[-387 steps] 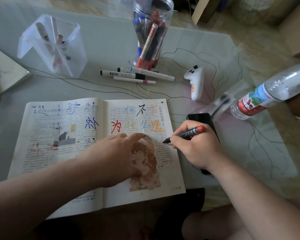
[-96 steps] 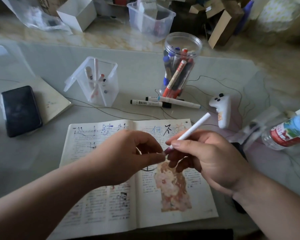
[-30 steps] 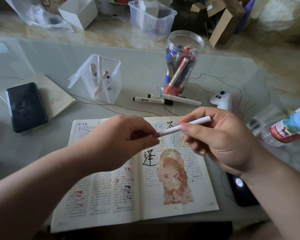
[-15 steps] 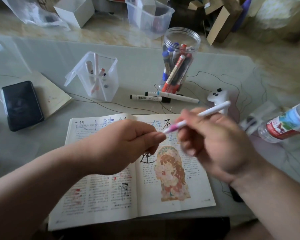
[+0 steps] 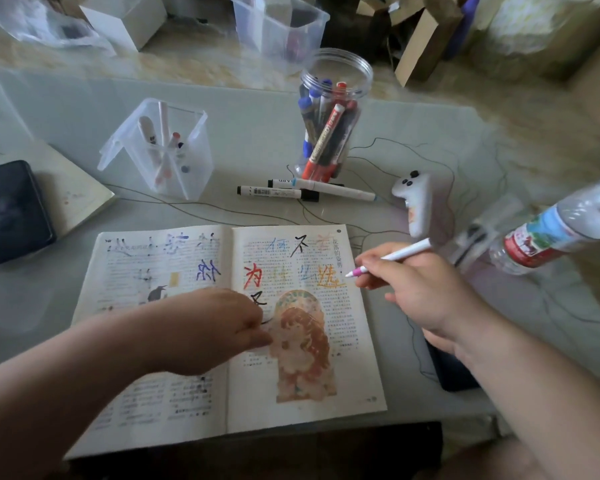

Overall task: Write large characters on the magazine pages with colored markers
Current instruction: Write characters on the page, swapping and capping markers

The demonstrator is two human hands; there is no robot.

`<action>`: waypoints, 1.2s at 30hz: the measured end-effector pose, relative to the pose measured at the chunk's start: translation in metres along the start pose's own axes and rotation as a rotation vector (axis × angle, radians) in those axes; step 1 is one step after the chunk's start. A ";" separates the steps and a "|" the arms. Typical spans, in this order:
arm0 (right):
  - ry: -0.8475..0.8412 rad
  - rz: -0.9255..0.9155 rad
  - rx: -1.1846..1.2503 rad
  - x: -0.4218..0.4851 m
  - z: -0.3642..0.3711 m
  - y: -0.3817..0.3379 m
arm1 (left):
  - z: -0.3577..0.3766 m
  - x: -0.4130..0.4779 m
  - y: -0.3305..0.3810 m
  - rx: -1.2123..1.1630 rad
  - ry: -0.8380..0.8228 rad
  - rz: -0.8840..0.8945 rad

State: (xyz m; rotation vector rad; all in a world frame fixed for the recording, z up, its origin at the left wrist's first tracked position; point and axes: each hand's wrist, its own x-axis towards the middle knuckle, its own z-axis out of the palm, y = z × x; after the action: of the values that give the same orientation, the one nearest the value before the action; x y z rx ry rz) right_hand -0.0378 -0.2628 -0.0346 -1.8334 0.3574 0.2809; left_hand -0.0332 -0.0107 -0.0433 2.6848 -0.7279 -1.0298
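Right hand (image 5: 421, 292): fingers and thumb clamped round a white marker (image 5: 400, 255); its pink tip is uncapped and sits just off the right edge of the magazine (image 5: 257, 407), beside an orange character (image 5: 329, 278). Left hand (image 5: 212, 329): knuckles down across the centre fold, fingers curled under; whether they hold anything cannot be told.

Magazine: open flat at the near edge of the tabletop (image 5: 257, 133); both printed pages are overwritten with large characters in blue, black, red, orange and purple, some faint; the right page carries an illustration (image 5: 305, 351) of a figure with reddish hair, partly under the left hand.

Beyond the magazine: two loose markers (image 5: 278, 192) lying side by side; behind them a round clear jar (image 5: 331, 123) of markers; a square clear holder (image 5: 168, 150) to its left.
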 end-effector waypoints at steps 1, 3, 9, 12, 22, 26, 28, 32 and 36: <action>-0.005 0.022 0.015 0.000 0.001 0.002 | 0.000 0.001 -0.003 0.036 -0.018 -0.022; -0.061 0.095 0.088 -0.001 0.007 0.005 | -0.001 0.001 -0.006 0.050 -0.023 -0.087; -0.124 0.092 0.210 -0.002 0.021 0.005 | 0.002 0.001 0.002 0.001 0.094 -0.115; -0.066 -0.037 0.013 0.003 0.017 0.005 | 0.006 -0.003 0.011 0.006 0.159 0.056; -0.031 -0.250 -0.329 0.015 0.025 0.022 | 0.020 0.003 0.018 0.045 0.043 0.116; -0.034 -0.251 -0.338 0.017 0.028 0.025 | 0.020 0.005 0.015 0.070 0.009 0.115; -0.029 -0.256 -0.342 0.019 0.029 0.026 | 0.020 0.005 0.014 0.072 0.007 0.120; -0.025 -0.252 -0.355 0.020 0.029 0.027 | 0.020 0.006 0.014 0.086 -0.001 0.123; -0.032 -0.248 -0.382 0.020 0.029 0.026 | 0.019 0.006 0.015 0.092 -0.011 0.116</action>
State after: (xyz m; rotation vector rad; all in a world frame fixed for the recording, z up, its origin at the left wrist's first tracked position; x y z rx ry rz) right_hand -0.0293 -0.2435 -0.0734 -2.2207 0.0515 0.2153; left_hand -0.0479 -0.0263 -0.0565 2.6774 -0.9431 -1.0068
